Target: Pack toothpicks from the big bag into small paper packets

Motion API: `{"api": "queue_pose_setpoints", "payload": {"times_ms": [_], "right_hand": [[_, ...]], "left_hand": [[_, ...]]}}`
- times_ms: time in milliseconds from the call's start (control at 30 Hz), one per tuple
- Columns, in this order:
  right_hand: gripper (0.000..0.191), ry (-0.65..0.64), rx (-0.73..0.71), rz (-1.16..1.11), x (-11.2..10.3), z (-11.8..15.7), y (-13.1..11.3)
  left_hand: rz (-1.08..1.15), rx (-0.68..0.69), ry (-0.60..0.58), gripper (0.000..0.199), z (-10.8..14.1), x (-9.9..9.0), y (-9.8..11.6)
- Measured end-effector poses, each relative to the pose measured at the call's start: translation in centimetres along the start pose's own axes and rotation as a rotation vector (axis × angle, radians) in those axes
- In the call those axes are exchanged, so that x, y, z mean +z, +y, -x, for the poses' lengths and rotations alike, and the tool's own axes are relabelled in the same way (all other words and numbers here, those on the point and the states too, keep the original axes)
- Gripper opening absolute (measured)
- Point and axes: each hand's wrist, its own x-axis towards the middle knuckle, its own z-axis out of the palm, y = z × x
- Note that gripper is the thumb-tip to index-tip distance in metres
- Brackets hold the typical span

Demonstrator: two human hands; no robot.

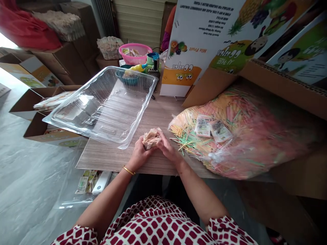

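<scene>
My left hand (140, 149) and my right hand (165, 144) are closed around a crumpled, beige-pink bundle of small packets (152, 137) above the front of the table. Fingers cover its sides, so only the ruffled upper edges show. To the right, a large clear plastic bag (250, 143) bulges with thin coloured sticks, and loose yellow and green sticks (184, 139) spill from its mouth. Two small printed packets (203, 126) lie on top of the bag. A clear plastic tray (112, 112) rests on the table to the left, overhanging its left edge.
Printed cartons (189, 51) stand at the back right. Behind the tray are a pink basket (135, 61), a teal basket (127, 80) and a yellow bottle (138, 68). Open boxes (51, 131) sit left of the table (102, 158). Part of another person's sleeve (167, 34) shows beyond.
</scene>
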Motion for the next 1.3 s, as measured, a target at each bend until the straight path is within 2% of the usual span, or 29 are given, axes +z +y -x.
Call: {"api": "queue_pose_setpoints", "payload": {"times_ms": [67,133,200,300,367,433,567,600,667,767,867,933,1033,1100,1200,1300], "right_hand": [[0.096,-0.060,0.011,0.092,-0.3,0.5,-0.6],[0.099,-0.071,0.038,0.189,-0.8,0.9,-1.0],[0.093,-0.100,-0.011,0.267,-1.1,1.1,-0.9],[0.075,-0.135,-0.190,0.339,-0.7,1.2,-0.2],[0.058,-0.067,-0.260,0.358,0.2,1.3,0.5],[0.045,0.036,-0.249,0.374,1.3,1.4,1.3],[0.041,0.242,-0.145,0.376,1.9,2.1,1.9],[0.041,0.300,-0.116,0.344,1.6,2.4,1.7],[0.040,0.385,-0.058,0.239,0.5,3.1,1.2],[0.034,0.400,-0.015,0.070,-1.2,4.3,0.0],[0.036,0.358,-0.001,-0.017,-1.9,5.2,-0.6],[0.048,0.351,0.026,-0.040,-1.8,5.4,-0.4],[0.066,0.364,0.042,-0.058,-1.5,5.3,0.1],[0.067,0.380,0.027,-0.047,-1.3,5.0,0.2],[0.057,0.383,-0.002,0.000,-1.4,4.2,-0.3],[0.043,0.325,-0.032,0.018,-1.7,3.4,-1.4]], "left_hand": [[0.001,0.022,-0.016,0.067,0.2,-0.2,-0.1],[-0.041,0.060,-0.070,0.070,0.4,-0.6,-0.1],[-0.101,0.087,-0.144,0.069,0.6,-0.9,-0.1],[-0.154,0.114,-0.217,0.074,0.6,-1.0,-0.3],[-0.182,0.140,-0.221,0.071,0.5,-0.9,-0.4],[-0.214,0.177,-0.214,0.066,0.5,-0.8,-0.5],[-0.174,0.252,-0.258,0.072,0.4,-1.2,-0.1],[-0.147,0.250,-0.235,0.072,0.3,-1.2,0.0],[-0.161,0.215,-0.112,0.064,-0.4,-1.0,0.4],[-0.409,0.156,0.038,0.044,-2.5,0.2,0.9],[-0.693,0.118,-0.004,0.051,-4.9,1.5,1.2],[-0.752,0.085,-0.056,0.043,-6.1,1.8,1.0],[-0.603,0.047,-0.064,0.021,-6.8,1.5,0.5],[-0.405,0.007,-0.048,0.015,-6.4,1.2,0.4],[-0.044,-0.077,-0.076,0.021,-4.9,1.4,0.7],[0.485,-0.168,-0.153,0.038,-3.4,2.2,1.5]]}}
